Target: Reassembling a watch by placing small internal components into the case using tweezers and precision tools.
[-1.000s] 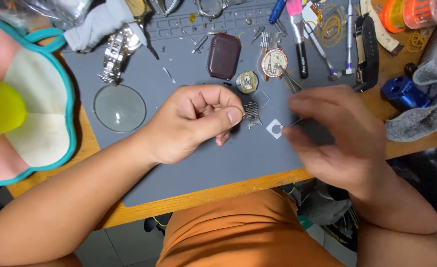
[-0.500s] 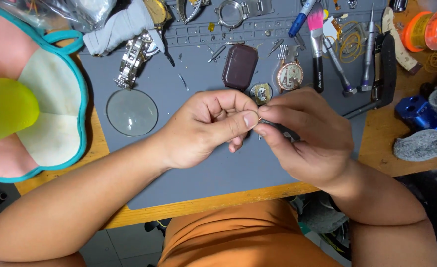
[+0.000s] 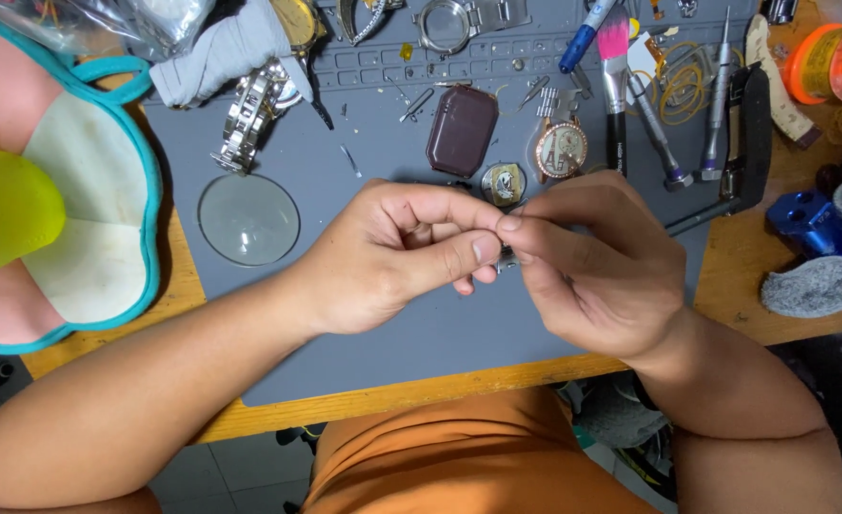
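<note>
Even, fairly bright light falls from above, soft enough that the hands (image 3: 497, 257) throw only a faint shadow on the grey mat (image 3: 392, 324) toward six o'clock. A dull sheen lies on the round glass lens (image 3: 248, 219) at nine o'clock and on the metal watch bracelet (image 3: 249, 114) at eleven o'clock. The centre is sharp; the small part pinched between the fingertips is too tiny to resolve. The yellow-green shape (image 3: 7, 214) at nine o'clock is close and soft. The tabletop (image 3: 725, 286) edge bows slightly toward the corners.
</note>
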